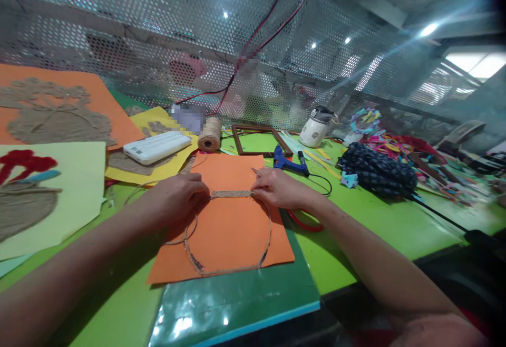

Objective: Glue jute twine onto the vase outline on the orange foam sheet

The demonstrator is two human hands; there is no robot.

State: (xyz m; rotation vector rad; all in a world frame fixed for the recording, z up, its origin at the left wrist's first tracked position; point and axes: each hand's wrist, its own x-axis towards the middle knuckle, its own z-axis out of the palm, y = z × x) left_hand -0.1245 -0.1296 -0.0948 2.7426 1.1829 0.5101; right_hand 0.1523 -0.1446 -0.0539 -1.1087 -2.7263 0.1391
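An orange sheet (233,231) lies on a green glossy board (237,305). Across its upper middle runs a flat strip of twine (231,194), and below that a thin twine outline (229,271) curves in a rounded shape. My left hand (182,194) pinches twine at the strip's left end, its fingers pressed together. At the strip's right end my right hand (276,186) is closed on the twine, with a thin pointed thing (255,170) showing above its fingers. A loose loop of twine hangs beside my left hand.
Behind the sheet are a twine spool (210,135), a brown frame (259,154) and a blue glue gun (290,162). A white device (157,147) and craft sheets (79,199) lie left. A white bottle (315,127), dark cloth (375,170) and red-handled tool (305,223) are right.
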